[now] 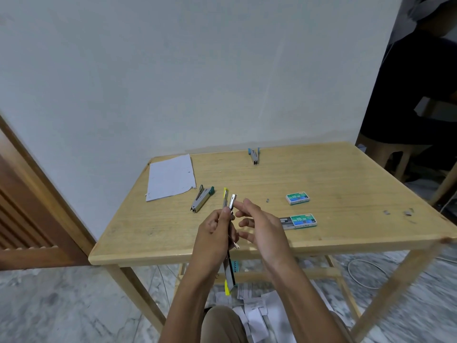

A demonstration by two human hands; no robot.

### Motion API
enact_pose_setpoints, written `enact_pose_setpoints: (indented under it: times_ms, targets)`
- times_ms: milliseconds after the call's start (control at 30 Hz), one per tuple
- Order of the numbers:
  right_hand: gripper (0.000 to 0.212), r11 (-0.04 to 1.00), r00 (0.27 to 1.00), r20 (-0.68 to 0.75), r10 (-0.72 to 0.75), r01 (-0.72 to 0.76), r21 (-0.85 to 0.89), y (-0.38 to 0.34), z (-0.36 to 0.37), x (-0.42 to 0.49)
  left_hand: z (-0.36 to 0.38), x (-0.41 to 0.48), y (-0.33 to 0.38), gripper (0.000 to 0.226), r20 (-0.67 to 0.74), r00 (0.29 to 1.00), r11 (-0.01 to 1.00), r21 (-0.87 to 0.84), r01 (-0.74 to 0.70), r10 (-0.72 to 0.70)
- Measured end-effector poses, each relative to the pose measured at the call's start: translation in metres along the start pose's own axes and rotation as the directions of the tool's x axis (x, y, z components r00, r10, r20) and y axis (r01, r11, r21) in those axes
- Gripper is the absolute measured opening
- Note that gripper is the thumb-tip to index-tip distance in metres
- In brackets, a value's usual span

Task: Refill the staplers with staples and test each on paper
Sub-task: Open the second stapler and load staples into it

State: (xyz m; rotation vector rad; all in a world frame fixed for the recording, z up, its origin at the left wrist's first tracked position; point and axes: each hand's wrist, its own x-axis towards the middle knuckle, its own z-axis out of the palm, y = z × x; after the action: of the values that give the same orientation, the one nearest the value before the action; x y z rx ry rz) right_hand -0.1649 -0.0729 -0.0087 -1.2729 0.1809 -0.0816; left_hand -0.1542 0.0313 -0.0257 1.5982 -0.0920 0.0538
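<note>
My left hand [215, 233] grips a yellow stapler [230, 201], swung open, above the near edge of the wooden table [346, 184]. Its yellow ends show above and below my fist. My right hand [259, 224] reaches across with fingers extended, the index fingertip touching the top of the stapler's metal magazine. A green stapler [201, 198] lies open just left of my hands. A blue stapler [254, 155] lies at the far edge. Two green staple boxes sit to the right, one closed [298, 198], one slid open [300, 221]. White paper [170, 177] lies at the far left.
Loose staple bits [408, 212] lie near the table's right edge, and one small piece [267, 200] lies by the closed box. Papers are scattered on the marble floor [257, 313] under the table. A wooden door is at the left, a chair at the far right.
</note>
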Motion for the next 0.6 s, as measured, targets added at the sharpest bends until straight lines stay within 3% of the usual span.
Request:
enact_pose_setpoints:
  times_ms: [133,300,533,600]
  targets:
    - [0.024,0.996,0.999,-0.01,-0.043,0.043,-0.077,0.009,0.002,0.0,0.004,0.0,-0.002,0.04,-0.012,0.999,0.992,-0.115,0.051,-0.053]
    - [0.03,0.988,0.997,-0.028,-0.078,0.073,-0.136,0.014,0.003,-0.003,0.004,0.0,-0.004,0.041,-0.01,0.994,0.985,-0.141,0.102,-0.105]
    - [0.028,0.991,0.996,-0.04,-0.082,0.077,-0.109,0.021,0.002,-0.002,0.007,-0.001,-0.001,0.043,0.0,0.988,0.971,-0.185,0.154,-0.156]
    - [0.03,0.998,0.996,-0.073,-0.055,0.053,-0.027,0.022,0.0,-0.001,0.008,0.0,-0.002,0.042,-0.012,0.987,0.975,-0.154,0.158,-0.162]
